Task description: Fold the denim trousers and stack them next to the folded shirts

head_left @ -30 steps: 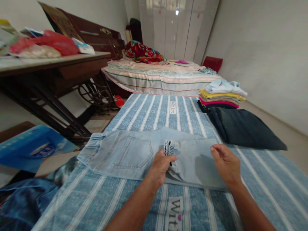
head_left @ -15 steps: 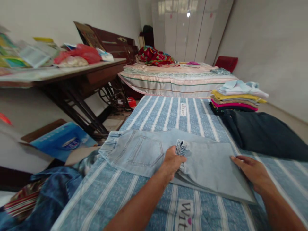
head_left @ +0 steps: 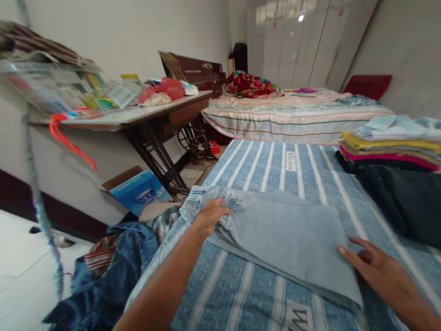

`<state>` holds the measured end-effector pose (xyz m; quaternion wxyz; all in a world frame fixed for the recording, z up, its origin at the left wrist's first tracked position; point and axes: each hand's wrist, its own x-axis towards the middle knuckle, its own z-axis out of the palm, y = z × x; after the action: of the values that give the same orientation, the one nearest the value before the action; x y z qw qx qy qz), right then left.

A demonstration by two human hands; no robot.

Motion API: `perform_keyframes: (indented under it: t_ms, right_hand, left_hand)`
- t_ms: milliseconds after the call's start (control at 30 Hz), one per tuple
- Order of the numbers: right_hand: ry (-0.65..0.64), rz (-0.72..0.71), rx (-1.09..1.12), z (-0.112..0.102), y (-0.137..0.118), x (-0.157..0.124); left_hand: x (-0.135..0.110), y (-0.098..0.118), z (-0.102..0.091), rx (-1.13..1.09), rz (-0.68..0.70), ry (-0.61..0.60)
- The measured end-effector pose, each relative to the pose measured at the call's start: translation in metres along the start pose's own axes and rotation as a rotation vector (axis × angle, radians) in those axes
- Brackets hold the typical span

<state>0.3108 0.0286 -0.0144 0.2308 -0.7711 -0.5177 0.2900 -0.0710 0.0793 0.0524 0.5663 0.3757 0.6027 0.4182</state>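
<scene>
Jeans [head_left: 282,234] under left hand [head_left: 210,216], right hand [head_left: 379,271]

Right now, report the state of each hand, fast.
Left hand: closed, gripping the folded end of the light blue jeans.
Right hand: open, fingers flat on the jeans' other end, holding nothing.

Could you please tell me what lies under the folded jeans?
The striped sheet shows beside the jeans; the part beneath them is covered, so anything else there is unseen.
</scene>
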Motion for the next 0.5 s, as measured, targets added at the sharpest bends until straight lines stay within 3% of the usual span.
perform_keyframes:
  t_ms: [133, 233, 333, 500]
  right_hand:
    - [0.004, -0.051, -0.085, 0.011, 0.002, 0.005]
    - [-0.002, -0.047, -0.096, 0.013, 0.002, 0.005]
    - [0.024, -0.064, -0.108, 0.015, 0.000, 0.000]
    - [0.063, -0.089, -0.125, 0.023, 0.001, -0.010]
  left_hand:
    - [0.006, -0.017, -0.007, -0.017, -0.019, -0.005]
    - [0.006, -0.006, -0.009, -0.033, -0.010, -0.034]
    - [0.004, 0.008, -0.022, -0.053, 0.043, -0.064]
    - [0.003, 0.006, -0.046, 0.103, 0.116, 0.090]
